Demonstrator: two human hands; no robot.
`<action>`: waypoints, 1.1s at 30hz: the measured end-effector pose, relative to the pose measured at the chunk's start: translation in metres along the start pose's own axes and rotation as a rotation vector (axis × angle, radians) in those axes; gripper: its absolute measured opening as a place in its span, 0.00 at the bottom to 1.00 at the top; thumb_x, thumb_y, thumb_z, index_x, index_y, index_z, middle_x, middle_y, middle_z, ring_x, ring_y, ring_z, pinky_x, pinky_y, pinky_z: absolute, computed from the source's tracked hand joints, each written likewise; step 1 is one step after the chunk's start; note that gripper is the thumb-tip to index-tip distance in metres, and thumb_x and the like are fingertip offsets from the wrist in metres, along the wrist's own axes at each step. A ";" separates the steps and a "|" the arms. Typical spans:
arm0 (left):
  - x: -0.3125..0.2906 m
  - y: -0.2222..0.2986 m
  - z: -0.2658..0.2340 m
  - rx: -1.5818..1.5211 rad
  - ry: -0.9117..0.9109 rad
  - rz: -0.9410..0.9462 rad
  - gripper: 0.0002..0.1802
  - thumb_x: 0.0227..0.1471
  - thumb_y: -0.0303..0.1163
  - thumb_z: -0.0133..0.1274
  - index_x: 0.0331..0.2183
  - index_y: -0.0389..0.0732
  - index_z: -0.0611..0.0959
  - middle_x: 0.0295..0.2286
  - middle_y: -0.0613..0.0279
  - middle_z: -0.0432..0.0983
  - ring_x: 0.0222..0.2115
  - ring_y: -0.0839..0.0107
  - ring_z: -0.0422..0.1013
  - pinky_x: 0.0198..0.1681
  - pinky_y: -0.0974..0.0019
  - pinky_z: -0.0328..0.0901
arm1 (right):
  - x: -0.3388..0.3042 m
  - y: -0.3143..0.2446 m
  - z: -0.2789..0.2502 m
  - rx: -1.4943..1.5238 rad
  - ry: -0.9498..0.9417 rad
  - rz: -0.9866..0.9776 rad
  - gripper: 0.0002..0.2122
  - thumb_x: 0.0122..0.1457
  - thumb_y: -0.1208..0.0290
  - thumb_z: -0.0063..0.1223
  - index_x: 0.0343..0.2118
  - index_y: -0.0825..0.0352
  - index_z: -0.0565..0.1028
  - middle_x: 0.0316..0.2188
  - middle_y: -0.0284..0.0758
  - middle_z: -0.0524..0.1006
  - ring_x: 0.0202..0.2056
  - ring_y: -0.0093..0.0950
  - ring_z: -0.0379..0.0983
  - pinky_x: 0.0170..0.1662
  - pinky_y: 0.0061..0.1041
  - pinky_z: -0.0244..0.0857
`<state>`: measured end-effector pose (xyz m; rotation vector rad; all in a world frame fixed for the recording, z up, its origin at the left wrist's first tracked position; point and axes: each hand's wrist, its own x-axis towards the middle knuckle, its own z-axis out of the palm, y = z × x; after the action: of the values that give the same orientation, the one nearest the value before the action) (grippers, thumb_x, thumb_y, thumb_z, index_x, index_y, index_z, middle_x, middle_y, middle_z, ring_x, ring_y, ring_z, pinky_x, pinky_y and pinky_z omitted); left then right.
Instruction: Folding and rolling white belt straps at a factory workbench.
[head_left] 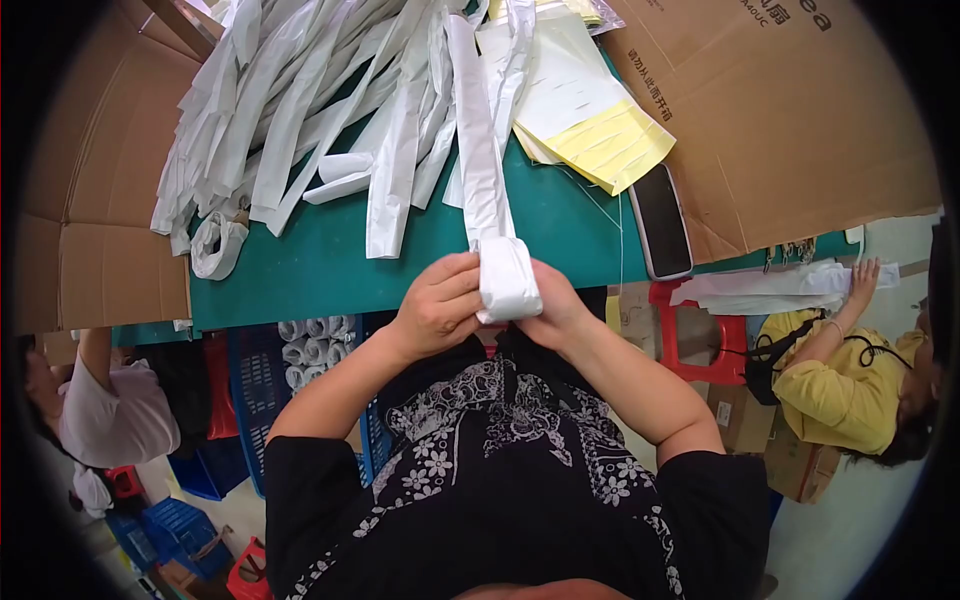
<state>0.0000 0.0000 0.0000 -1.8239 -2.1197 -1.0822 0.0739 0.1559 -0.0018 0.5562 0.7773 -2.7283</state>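
Green table — fingers around roll

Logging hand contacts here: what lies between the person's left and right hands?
In the head view, a white rolled strip lies between the left hand and the right hand; its unrolled length extends over the green table.

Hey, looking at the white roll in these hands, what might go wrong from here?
The white roll might loosen if the left hand or right hand slips, since a long white strip runs up the table from it.
That strip lies close beside a pile of white strips, so tugging it could drag some along.
The phone lies at the table's near edge, so a stray right elbow or forearm could perhaps knock it off.
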 end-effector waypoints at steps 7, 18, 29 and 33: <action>-0.004 0.025 -0.003 -0.773 0.010 -0.620 0.10 0.48 0.33 0.54 0.25 0.36 0.81 0.20 0.61 0.76 0.23 0.71 0.72 0.28 0.71 0.65 | 0.006 -0.021 -0.008 -0.107 -0.251 -0.152 0.25 0.52 0.79 0.43 0.55 0.69 0.57 0.51 0.40 0.66 0.48 0.32 0.67 0.51 0.31 0.62; 0.021 0.009 -0.027 -1.673 -0.050 -1.355 0.23 0.52 0.37 0.51 0.42 0.27 0.72 0.37 0.48 0.73 0.36 0.62 0.74 0.41 0.60 0.69 | 0.002 -0.031 -0.008 -0.557 -0.171 -0.179 0.29 0.45 0.78 0.51 0.53 0.69 0.59 0.46 0.36 0.69 0.48 0.26 0.66 0.53 0.26 0.58; 0.025 0.004 -0.027 -1.841 -0.003 -1.360 0.25 0.54 0.41 0.48 0.44 0.27 0.71 0.37 0.51 0.74 0.37 0.63 0.74 0.40 0.61 0.70 | 0.000 -0.025 -0.014 -0.992 -0.101 -0.287 0.16 0.49 0.71 0.53 0.41 0.71 0.71 0.34 0.32 0.76 0.34 0.19 0.71 0.40 0.20 0.66; 0.002 0.006 -0.014 -1.545 0.117 -0.998 0.32 0.48 0.46 0.54 0.47 0.30 0.69 0.42 0.55 0.71 0.43 0.62 0.69 0.49 0.62 0.62 | 0.001 -0.009 -0.014 -0.841 0.030 -0.331 0.14 0.58 0.72 0.46 0.45 0.72 0.68 0.39 0.32 0.74 0.38 0.20 0.71 0.42 0.20 0.65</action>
<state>0.0002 -0.0066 0.0142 -0.4359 -2.1005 -3.5487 0.0741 0.1707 -0.0091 0.2822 2.0042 -2.3071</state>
